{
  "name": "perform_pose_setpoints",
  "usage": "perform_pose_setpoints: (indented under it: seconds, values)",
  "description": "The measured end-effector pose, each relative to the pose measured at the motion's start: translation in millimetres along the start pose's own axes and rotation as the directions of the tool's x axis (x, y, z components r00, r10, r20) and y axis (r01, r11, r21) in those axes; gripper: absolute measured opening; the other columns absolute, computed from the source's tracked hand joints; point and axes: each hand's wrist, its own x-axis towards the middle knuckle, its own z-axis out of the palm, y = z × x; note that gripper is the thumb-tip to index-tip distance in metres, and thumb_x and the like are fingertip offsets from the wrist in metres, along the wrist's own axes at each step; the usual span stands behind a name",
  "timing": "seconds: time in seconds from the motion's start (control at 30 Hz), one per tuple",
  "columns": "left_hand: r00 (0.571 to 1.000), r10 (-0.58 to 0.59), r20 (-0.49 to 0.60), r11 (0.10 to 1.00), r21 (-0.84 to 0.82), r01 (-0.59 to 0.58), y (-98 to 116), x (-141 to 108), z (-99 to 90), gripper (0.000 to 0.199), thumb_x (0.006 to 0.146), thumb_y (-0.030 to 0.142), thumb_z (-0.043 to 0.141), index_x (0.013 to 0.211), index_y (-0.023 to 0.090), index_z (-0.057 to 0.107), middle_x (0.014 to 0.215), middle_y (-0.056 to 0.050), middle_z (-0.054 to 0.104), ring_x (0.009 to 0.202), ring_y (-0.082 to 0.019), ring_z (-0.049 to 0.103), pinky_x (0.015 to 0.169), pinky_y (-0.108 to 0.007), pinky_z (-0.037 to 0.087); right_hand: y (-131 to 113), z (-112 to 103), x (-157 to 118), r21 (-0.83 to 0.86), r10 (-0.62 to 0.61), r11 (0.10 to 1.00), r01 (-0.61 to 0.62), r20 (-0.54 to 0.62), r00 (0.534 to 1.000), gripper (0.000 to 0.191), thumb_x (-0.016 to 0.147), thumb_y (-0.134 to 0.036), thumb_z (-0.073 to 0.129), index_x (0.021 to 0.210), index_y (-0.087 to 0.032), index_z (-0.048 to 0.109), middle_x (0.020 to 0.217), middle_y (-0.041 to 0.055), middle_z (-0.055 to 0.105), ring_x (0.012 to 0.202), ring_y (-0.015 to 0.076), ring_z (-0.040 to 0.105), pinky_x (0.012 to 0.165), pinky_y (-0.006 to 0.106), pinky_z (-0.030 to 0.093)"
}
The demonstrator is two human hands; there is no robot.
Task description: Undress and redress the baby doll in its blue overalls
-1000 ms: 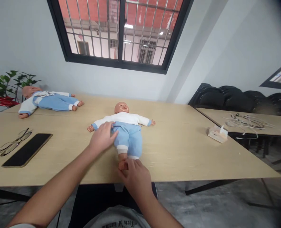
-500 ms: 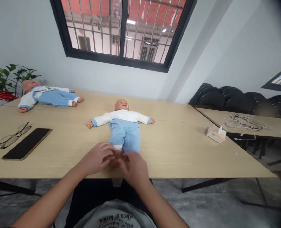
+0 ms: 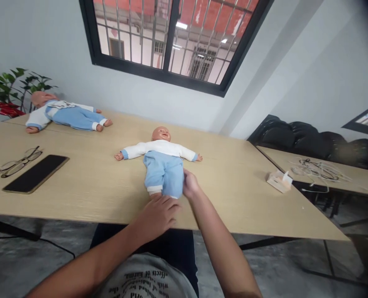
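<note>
A baby doll [image 3: 163, 147] in a white top lies face up on the table, arms spread, its feet towards me. Its light blue trousers [image 3: 162, 167] have white cuffs; one cuff shows, the other is mostly covered. My left hand [image 3: 157, 215] curls over the lower legs and hides the feet. Along the outer side of the trouser leg on the right, my right hand [image 3: 191, 185] is closed against the cloth, with its fingertips partly hidden behind it.
On the wooden table [image 3: 233, 198], glasses [image 3: 19, 163] and a black phone [image 3: 36, 174] lie at the left. Behind them are a second doll [image 3: 72, 116] and a plant [image 3: 13, 89]. A small open box [image 3: 279, 181] stands right, near cables [image 3: 317, 170] on another table.
My right hand has moved from the doll's feet up to the outer side of its trouser leg. My left hand has shifted right across the lower legs. The view has tilted slightly.
</note>
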Motion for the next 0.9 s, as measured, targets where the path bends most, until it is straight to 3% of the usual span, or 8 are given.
perform_pose_setpoints:
  seconds: [0.07, 0.17, 0.27, 0.37, 0.5, 0.67, 0.9]
  values:
    - [1.0, -0.027, -0.006, 0.999, 0.04, 0.027, -9, 0, 6.6, 0.029, 0.093, 0.018, 0.069, 0.121, 0.021, 0.06, 0.123, -0.006, 0.067, 0.113, -0.026, 0.061, 0.097, -0.045, 0.049, 1, -1, 2, 0.022, 0.047, 0.999, -0.049, 0.046, 0.998, 0.018, 0.085, -0.026, 0.06, 0.099, -0.021, 0.07, 0.096, 0.004, 0.078, 0.097, 0.0236, 0.07, 0.094, 0.036, 0.054]
    - [0.993, -0.053, -0.104, 0.996, 0.064, 0.059, -24, -10, 13.9, 0.022, 0.097, 0.015, 0.064, 0.118, 0.021, 0.063, 0.115, -0.006, 0.069, 0.105, -0.025, 0.064, 0.093, -0.044, 0.052, 5, -5, 1, -0.001, 0.044, 0.999, -0.045, 0.12, 0.992, 0.016, 0.081, -0.021, 0.064, 0.095, -0.02, 0.07, 0.094, 0.0021, 0.077, 0.091, 0.0199, 0.069, 0.09, 0.032, 0.054]
    - [0.972, -0.07, -0.224, 0.998, -0.007, 0.07, -35, -24, 18.4, 0.018, 0.099, 0.016, 0.061, 0.115, 0.021, 0.064, 0.114, -0.006, 0.07, 0.103, -0.023, 0.065, 0.094, -0.042, 0.053, 10, -7, -1, -0.016, 0.037, 0.999, -0.036, 0.146, 0.989, 0.01, 0.08, -0.026, 0.07, 0.088, -0.019, 0.069, 0.09, 0.0022, 0.076, 0.086, 0.0189, 0.068, 0.084, 0.03, 0.054]
    - [0.939, -0.073, -0.337, 0.993, -0.112, 0.037, -43, -36, 18.7, 0.017, 0.1, 0.018, 0.061, 0.117, 0.022, 0.064, 0.119, -0.006, 0.072, 0.11, -0.021, 0.066, 0.101, -0.04, 0.053, 13, -7, -1, -0.058, 0.016, 0.998, -0.008, 0.137, 0.99, 0.018, 0.079, -0.032, 0.075, 0.091, -0.02, 0.068, 0.091, 0.0029, 0.075, 0.089, 0.0197, 0.068, 0.083, 0.031, 0.054]
    - [0.872, -0.126, -0.472, 0.969, -0.246, 0.007, -47, -47, 14.6, 0.023, 0.098, 0.017, 0.064, 0.12, 0.024, 0.065, 0.121, -0.006, 0.073, 0.115, -0.02, 0.068, 0.102, -0.038, 0.055, 16, -9, 3, -0.226, -0.075, 0.971, 0.075, 0.005, 0.997, 0.028, 0.08, -0.041, 0.075, 0.095, -0.02, 0.065, 0.086, 0.0038, 0.073, 0.081, 0.0193, 0.067, 0.073, 0.031, 0.054]
    - [0.786, -0.188, -0.589, 0.93, -0.363, -0.05, -51, -60, 8.9, 0.03, 0.093, 0.014, 0.07, 0.121, 0.024, 0.065, 0.119, -0.008, 0.074, 0.11, -0.021, 0.07, 0.095, -0.038, 0.059, 21, -11, 8, -0.369, -0.146, 0.925, 0.094, -0.117, 0.982, 0.025, 0.08, -0.04, 0.07, 0.088, -0.019, 0.061, 0.066, -0.002, 0.063, 0.058, 0.0132, 0.057, 0.057, 0.025, 0.048]
    - [0.762, -0.12, -0.636, 0.919, -0.361, -0.157, -46, -76, -1.6, 0.029, 0.09, 0.014, 0.074, 0.117, 0.024, 0.066, 0.11, -0.007, 0.075, 0.106, -0.022, 0.071, 0.091, -0.04, 0.061, 5, -11, 34, -0.575, -0.208, 0.817, 0.043, -0.225, 0.952, 0.008, 0.083, -0.027, 0.06, 0.079, -0.02, 0.059, 0.06, 0.0, 0.061, 0.056, 0.0176, 0.059, 0.059, 0.03, 0.051]
